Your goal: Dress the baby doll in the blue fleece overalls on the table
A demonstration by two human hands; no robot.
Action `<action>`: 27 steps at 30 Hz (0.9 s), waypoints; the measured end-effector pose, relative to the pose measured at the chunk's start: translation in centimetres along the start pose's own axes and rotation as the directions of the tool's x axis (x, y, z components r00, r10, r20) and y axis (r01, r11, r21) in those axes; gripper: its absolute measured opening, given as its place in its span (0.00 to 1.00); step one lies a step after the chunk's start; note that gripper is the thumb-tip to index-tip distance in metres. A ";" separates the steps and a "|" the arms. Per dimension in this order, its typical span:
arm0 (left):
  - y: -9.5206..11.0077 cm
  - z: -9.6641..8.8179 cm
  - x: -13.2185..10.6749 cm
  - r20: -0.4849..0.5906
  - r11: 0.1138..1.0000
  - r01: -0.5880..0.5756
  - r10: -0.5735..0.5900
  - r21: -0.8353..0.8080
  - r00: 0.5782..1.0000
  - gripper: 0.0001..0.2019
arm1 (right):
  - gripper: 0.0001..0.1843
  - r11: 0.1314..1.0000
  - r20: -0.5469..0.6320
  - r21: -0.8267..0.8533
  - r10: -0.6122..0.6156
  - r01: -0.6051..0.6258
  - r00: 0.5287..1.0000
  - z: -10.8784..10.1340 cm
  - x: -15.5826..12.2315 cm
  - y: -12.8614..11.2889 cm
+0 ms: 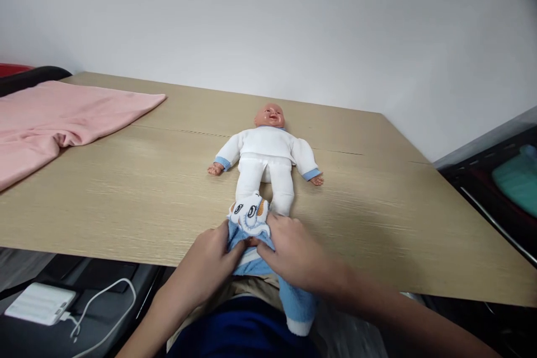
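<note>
Garment (248, 225) bunches at the doll (267, 142)'s foot; left hand (213, 247) and right hand (296, 249) each pinch cloth, grip closed.

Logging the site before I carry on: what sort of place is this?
An indoor room, perhaps for training, though that's uncertain: a plastic-headed baby doll in white clothes lies on a light wood-grained table before a plain grey wall, with a pink cloth at picture left.

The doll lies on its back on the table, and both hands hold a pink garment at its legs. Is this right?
Not pink: in the head view, the left hand and right hand hold a mostly blue garment at the doll's legs. The rest holds.
</note>
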State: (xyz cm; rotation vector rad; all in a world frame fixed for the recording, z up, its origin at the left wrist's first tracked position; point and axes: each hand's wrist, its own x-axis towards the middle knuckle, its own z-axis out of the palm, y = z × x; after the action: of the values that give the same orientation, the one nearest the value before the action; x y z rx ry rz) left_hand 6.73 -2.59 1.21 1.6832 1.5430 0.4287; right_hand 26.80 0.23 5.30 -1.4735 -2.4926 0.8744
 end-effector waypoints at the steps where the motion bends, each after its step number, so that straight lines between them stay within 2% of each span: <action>1: -0.1 0.1 0.1 0.011 0.998 0.014 -0.015 0.060 1.000 0.14 | 0.16 1.000 0.032 -0.017 0.024 -0.024 0.999 0.1 0.1 -0.1; 3: -0.2 0.4 0.3 0.011 0.988 0.045 -0.047 0.146 0.999 0.13 | 0.21 0.997 0.058 -0.044 0.069 -0.067 0.996 0.3 0.2 -0.3; 6: -0.9 0.9 0.6 -0.034 0.973 0.055 -0.048 0.225 0.998 0.11 | 0.25 0.990 0.034 -0.092 0.114 -0.111 0.993 0.7 0.2 -0.3; 8: -1.8 1.2 0.6 -0.073 0.965 -0.005 0.025 0.263 0.997 0.09 | 0.25 0.990 0.027 -0.075 0.121 -0.119 0.992 0.9 0.1 0.1; 10: -2.8 1.4 0.6 -0.109 0.962 -0.120 0.150 0.244 0.983 0.09 | 0.28 0.997 0.026 -0.016 0.073 -0.073 0.997 1.1 0.0 0.7; 13: -4.0 1.6 0.5 -0.154 0.954 -0.285 0.297 0.098 0.942 0.18 | 0.30 0.995 0.011 0.092 -0.043 0.042 0.999 1.2 0.0 1.7; 15: -4.5 1.6 0.5 -0.159 0.939 -0.340 0.329 -0.050 0.931 0.25 | 0.31 0.983 -0.014 0.154 -0.100 0.101 0.995 1.3 0.0 2.2; 17: -5.0 1.6 0.6 -0.162 0.914 -0.351 0.322 -0.203 0.933 0.29 | 0.31 0.973 -0.042 0.204 -0.103 0.109 0.994 1.4 -0.1 2.4; 20: -5.8 1.0 1.0 -0.160 0.883 -0.315 0.275 -0.347 0.948 0.26 | 0.29 0.964 -0.091 0.252 -0.069 0.090 0.993 1.7 -0.1 2.6; 23: -6.4 -0.3 1.8 -0.100 0.856 -0.302 0.288 -0.420 0.953 0.23 | 0.23 0.963 -0.163 0.244 -0.076 0.115 0.984 1.9 0.2 3.2; 27: -6.2 -2.2 3.5 0.007 0.832 -0.310 0.352 -0.459 0.936 0.19 | 0.17 0.936 -0.232 0.209 -0.233 0.283 0.944 1.4 1.4 4.7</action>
State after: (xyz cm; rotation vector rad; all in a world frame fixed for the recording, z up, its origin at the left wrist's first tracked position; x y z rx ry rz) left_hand 1.63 1.09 -2.88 1.5648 0.9778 0.8148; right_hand 29.17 2.56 1.39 -1.0684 -2.2697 0.8882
